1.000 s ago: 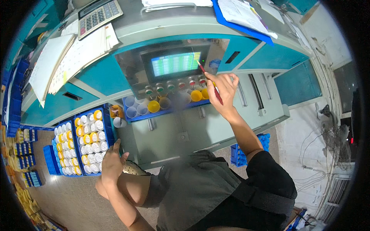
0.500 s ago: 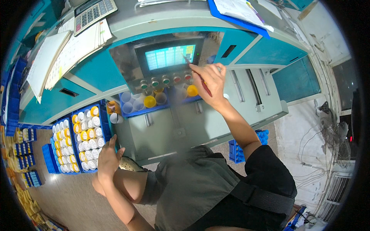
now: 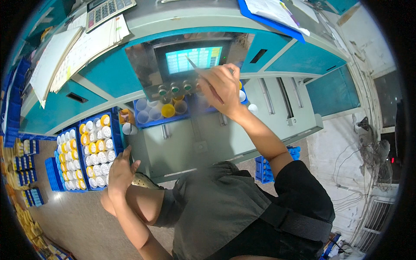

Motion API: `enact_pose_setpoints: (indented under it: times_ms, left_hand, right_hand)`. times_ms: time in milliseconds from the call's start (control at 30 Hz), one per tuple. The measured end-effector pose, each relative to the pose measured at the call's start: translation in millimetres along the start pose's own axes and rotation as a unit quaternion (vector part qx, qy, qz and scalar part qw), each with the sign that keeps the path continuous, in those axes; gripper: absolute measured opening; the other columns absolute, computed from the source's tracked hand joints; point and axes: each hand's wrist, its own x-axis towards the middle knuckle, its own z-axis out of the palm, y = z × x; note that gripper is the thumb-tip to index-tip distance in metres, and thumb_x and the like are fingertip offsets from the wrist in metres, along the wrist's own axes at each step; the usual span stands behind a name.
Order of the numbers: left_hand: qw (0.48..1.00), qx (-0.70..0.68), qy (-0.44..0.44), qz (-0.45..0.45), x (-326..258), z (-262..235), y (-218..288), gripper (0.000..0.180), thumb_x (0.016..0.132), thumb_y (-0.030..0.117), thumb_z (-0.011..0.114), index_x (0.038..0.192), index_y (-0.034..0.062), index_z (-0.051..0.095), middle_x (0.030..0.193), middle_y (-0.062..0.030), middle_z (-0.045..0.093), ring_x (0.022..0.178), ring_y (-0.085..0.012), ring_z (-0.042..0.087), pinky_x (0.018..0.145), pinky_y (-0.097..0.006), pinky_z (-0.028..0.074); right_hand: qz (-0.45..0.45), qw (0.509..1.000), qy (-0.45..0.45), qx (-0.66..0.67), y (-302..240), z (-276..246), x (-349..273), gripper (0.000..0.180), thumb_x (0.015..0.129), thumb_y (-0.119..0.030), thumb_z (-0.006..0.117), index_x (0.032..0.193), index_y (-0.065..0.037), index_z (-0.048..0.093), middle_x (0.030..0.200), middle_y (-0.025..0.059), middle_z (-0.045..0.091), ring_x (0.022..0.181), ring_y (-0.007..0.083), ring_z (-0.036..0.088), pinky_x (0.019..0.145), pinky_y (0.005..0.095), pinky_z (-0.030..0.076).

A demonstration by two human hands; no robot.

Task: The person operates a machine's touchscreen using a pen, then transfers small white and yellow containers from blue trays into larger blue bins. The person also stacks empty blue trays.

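My right hand [image 3: 221,84] is raised in front of the machine's touchscreen [image 3: 190,60], its fingers closed around a slim pointed tool [image 3: 190,62]. The tool's pale tip lies over the lit screen, and its dark reddish rear end shows below the palm; its exact kind is unclear. Green push buttons [image 3: 175,87] sit under the screen, and my right hand hides those further right. My left hand [image 3: 122,171] hangs above my knee with fingers apart and nothing visible in it, beside a blue tray [image 3: 113,134] of white and yellow round pieces.
Another blue tray [image 3: 187,116] with white and yellow cups stands below the panel on the grey machine bed [image 3: 173,149]. Papers [image 3: 82,54] and a calculator [image 3: 104,13] lie on the upper shelf. A fan [image 3: 375,149] stands at the right wall.
My right hand has moved left with the tool, whose tip now lies over the screen's middle instead of its right part. My left hand stays nearly in place.
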Motion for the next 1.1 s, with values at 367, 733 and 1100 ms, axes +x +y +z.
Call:
enact_pose_setpoints:
  times_ms: [367, 733, 1100]
  left_hand:
    - [1.0, -0.002, 0.009, 0.002, 0, 2, -5, 0.056, 0.091, 0.019, 0.074, 0.139, -0.0016, 0.055, 0.12, -0.0278, 0.067, 0.108, -0.0458, 0.065, 0.091, -0.049, 0.053]
    - [1.0, 0.008, 0.005, -0.011, -2, 2, -2, 0.057, 0.091, 0.02, 0.074, 0.14, 0.0002, 0.054, 0.12, -0.0273, 0.067, 0.109, -0.0451, 0.065, 0.092, -0.049, 0.053]
    - [1.0, -0.005, 0.005, -0.014, -5, 5, -9, 0.055, 0.092, 0.018, 0.073, 0.14, 0.0006, 0.055, 0.122, -0.0272, 0.067, 0.11, -0.0452, 0.065, 0.093, -0.049, 0.053]
  right_hand:
    - [-0.021, 1.0, -0.006, -0.008, -3, 16, -2, 0.022, 0.087, -0.013, 0.075, 0.109, -0.008, 0.074, 0.085, 0.0007, 0.066, 0.085, 0.0181, 0.062, 0.089, 0.0431, 0.038]
    - [-0.007, 1.0, -0.019, -0.01, 3, 15, -18, 0.02, 0.085, -0.01, 0.076, 0.104, -0.008, 0.074, 0.083, 0.001, 0.064, 0.083, 0.0189, 0.062, 0.086, 0.0424, 0.04]
    - [0.006, 0.999, 0.027, -0.044, 7, 8, -18, 0.024, 0.082, -0.008, 0.077, 0.106, -0.008, 0.073, 0.082, 0.0019, 0.065, 0.082, 0.0211, 0.063, 0.086, 0.0423, 0.037]
